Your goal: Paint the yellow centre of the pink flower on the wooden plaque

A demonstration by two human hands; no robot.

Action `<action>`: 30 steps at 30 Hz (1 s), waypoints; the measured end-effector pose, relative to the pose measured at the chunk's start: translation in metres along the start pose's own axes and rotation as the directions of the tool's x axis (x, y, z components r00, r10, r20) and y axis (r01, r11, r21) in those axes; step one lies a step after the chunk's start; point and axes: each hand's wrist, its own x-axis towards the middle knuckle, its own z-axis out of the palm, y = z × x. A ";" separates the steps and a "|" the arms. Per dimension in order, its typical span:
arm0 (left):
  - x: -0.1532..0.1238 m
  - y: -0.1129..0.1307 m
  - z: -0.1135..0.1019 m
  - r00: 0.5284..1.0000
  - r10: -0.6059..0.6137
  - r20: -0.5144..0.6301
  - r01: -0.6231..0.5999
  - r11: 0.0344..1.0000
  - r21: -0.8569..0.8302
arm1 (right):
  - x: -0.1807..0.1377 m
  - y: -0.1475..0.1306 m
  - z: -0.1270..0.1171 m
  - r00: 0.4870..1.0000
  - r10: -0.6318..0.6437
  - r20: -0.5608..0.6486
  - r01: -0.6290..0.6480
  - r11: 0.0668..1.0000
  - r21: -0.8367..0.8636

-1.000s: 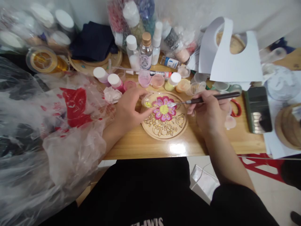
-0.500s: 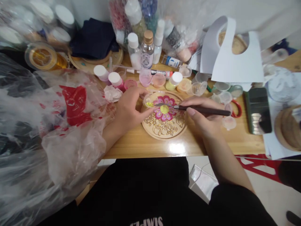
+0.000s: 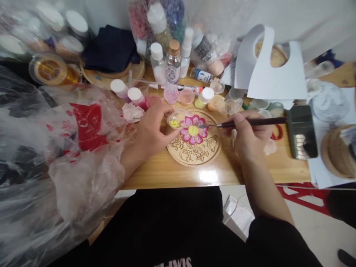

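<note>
A round wooden plaque (image 3: 191, 157) lies on the table, with a pink and magenta flower (image 3: 194, 129) with a yellow centre and gold-outlined scrollwork on it. My left hand (image 3: 155, 128) pinches a small clear cup (image 3: 174, 121) with a little yellow paste inside, over the plaque's upper left edge. My right hand (image 3: 250, 135) is closed round the dark handle of a small palette knife (image 3: 258, 121). The knife's thin metal tip is over the flower's right petals; whether it touches them I cannot tell.
Behind the plaque are white-capped paint jars (image 3: 136, 97), open little cups (image 3: 187, 97) and bottles (image 3: 172, 63). A crumpled plastic bag (image 3: 86, 178) covers the left side. To the right lie a dark green case (image 3: 302, 131), folded white paper (image 3: 278, 83) and a round wooden frame (image 3: 338, 152).
My right hand has moved right with the palette knife. Its tip has left the yellow cup and is now over the flower's right side. My left hand still holds the cup in place.
</note>
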 end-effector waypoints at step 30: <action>-0.001 -0.001 0.001 0.999 0.027 -0.028 -0.027 1.000 0.008 | 0.004 0.004 0.003 0.992 0.095 0.088 -0.099 0.994 0.054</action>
